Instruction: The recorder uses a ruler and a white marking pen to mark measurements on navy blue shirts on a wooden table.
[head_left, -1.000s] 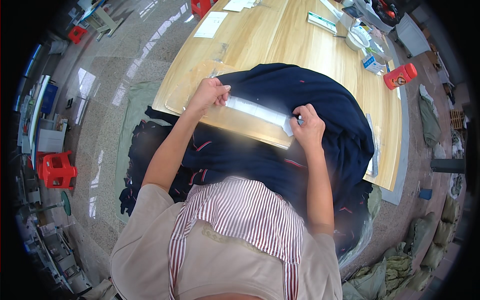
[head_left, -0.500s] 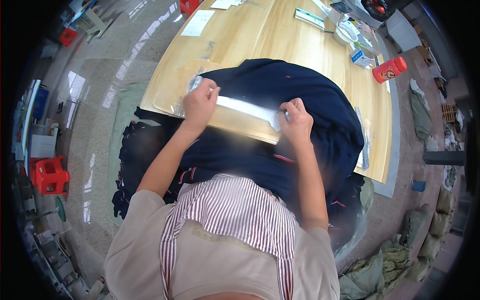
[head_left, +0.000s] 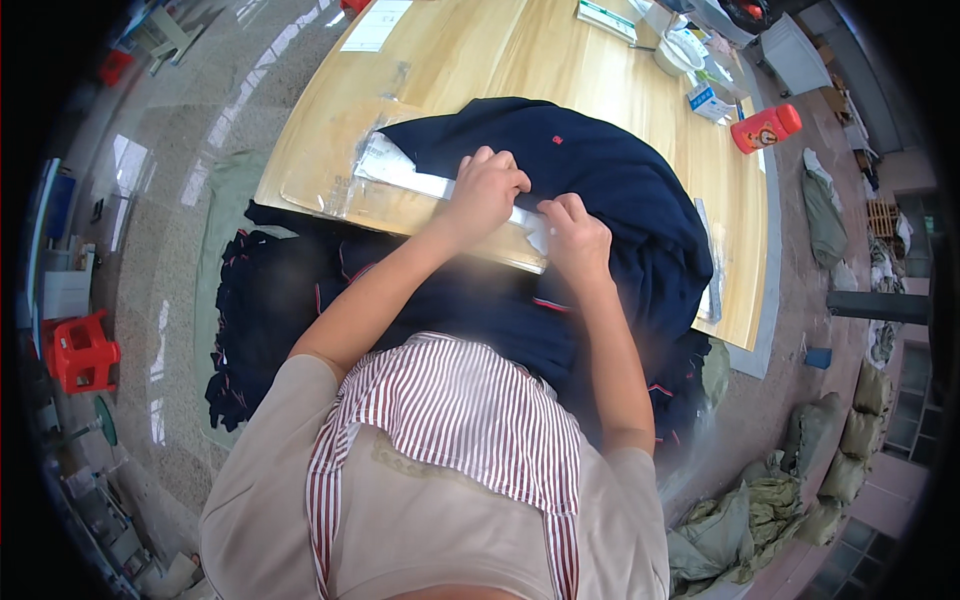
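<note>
A navy knit garment with a small red emblem lies spread over the front of the wooden table. Along its near left edge runs a white strip, wider at its left end. My left hand is closed over the middle of this strip, fingertips at the garment's edge; what they pinch is hidden. Close beside it, my right hand has its fingers closed at the strip's right end. Beneath the strip, a clear-taped board lies at the table's front left.
More navy pieces with red-and-white trim hang at the table's front. Toward the right are a red bottle, a blue-and-white box, a white bowl and a metal ruler. A red stool stands at left.
My left hand has let go of the strip's left end and moved right, close to my right hand. The strip's left end now lies uncovered. The view has shifted slightly.
</note>
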